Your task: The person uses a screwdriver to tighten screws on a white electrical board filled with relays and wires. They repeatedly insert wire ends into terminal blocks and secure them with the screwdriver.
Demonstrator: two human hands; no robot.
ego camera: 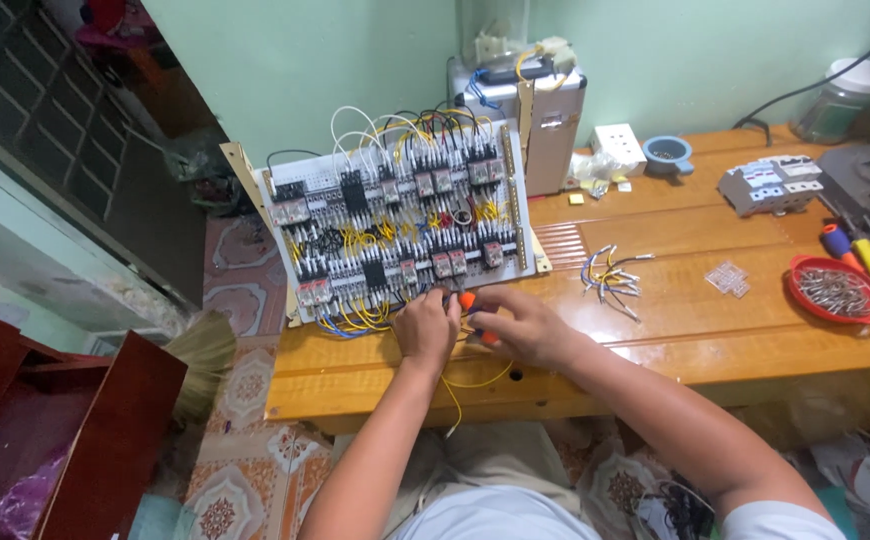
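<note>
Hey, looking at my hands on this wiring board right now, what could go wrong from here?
The screwdriver in your right hand works among tightly packed wires; a slip might nick or loosen a neighbouring one. Your left hand sits close to the tip, so it could get jabbed. The wiring board leans tilted near the table edge and may shift under pressure.

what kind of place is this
Probably a home electrical workbench: a wired control panel on a wooden table, spare breakers, a red dish of screws, and patterned floor tiles.
</note>
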